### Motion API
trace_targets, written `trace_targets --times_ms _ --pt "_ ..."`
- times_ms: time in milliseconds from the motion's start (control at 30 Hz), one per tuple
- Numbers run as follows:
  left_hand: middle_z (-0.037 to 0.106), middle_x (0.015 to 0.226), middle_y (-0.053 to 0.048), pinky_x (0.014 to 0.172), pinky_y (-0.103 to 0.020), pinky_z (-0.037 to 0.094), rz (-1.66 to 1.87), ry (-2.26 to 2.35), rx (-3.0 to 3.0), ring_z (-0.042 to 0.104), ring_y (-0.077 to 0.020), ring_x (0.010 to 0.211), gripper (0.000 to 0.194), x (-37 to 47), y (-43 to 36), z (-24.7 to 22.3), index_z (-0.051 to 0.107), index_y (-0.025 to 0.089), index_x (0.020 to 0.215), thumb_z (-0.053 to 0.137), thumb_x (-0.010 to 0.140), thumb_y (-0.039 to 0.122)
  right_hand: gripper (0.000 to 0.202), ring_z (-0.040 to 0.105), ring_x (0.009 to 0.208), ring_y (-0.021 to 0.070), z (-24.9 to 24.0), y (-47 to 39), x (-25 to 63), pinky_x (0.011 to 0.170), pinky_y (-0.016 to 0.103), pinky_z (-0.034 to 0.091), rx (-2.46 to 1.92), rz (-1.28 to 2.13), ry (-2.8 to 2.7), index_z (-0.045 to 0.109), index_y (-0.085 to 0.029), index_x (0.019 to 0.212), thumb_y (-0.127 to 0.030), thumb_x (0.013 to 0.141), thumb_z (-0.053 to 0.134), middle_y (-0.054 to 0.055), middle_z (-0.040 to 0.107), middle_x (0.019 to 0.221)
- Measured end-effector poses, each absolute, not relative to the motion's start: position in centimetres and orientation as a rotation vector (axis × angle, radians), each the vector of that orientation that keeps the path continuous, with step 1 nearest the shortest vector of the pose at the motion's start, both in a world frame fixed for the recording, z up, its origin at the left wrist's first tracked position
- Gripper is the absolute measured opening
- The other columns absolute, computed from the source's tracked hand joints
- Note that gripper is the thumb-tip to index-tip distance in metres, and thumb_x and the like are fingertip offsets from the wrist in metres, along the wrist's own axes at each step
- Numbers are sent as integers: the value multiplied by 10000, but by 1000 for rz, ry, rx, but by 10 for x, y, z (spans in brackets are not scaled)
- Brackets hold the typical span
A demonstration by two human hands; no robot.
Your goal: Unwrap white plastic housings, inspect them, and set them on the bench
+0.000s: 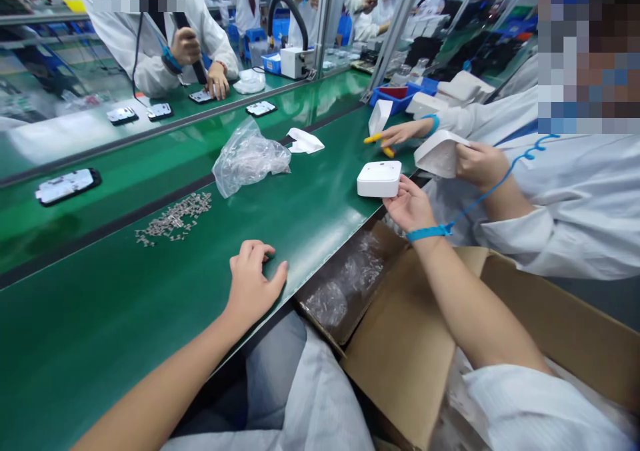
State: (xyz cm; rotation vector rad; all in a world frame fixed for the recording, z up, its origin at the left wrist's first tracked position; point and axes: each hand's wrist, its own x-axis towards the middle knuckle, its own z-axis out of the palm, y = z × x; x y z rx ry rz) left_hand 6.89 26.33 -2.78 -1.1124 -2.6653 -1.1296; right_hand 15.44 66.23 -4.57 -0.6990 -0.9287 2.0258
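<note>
My right hand (407, 206) cups the white box (379, 178) by its near edge to steady it; my left hand (253, 283) rests open, empty, bracing on the table (310, 218).

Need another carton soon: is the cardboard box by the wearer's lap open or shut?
Open: the box has its flaps folded out, and clear bags show inside.

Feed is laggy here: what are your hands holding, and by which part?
Right hand touches the near edge of the white rounded plastic box; a full grip cannot be told. Left hand lies empty on the green bench.
</note>
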Motion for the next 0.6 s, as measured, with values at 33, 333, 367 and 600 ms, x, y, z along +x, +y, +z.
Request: trace_targets --times_ms 33,333,367,600 --pt "602 1089 -48 901 -432 403 -1138 -2666 -1115 633 -203 887 180 69 263 -28 599 213 1021 642 884 323 286 677 748 101 -47 663 154 662 178 607 -688 2024 -940 599 -224 980 -98 724 620 -30 708 816" --pt "594 1081 -43 919 -431 386 -1153 -2712 -1107 624 -197 911 172 72 264 -25 590 211 1016 656 872 278 107 710 816 113 -60 668 150 731 196 631 -657 1921 -936 660 -161 876 -72 816 666 22 736 851" --pt "593 1084 -42 919 -430 386 -1153 -2709 -1109 623 -194 907 171 72 264 -25 589 211 1018 655 874 277 78 717 850 118 -60 668 149 776 204 637 -644 1909 -926 666 -151 857 -76 838 659 37 742 869" --pt "593 1101 -54 927 -432 397 -1158 -2730 -1113 621 -213 960 174 71 263 -25 582 214 1022 647 876 281 56 723 883 128 -61 667 144 884 206 620 -708 1838 -1021 679 -147 794 -104 830 673 53 725 869"
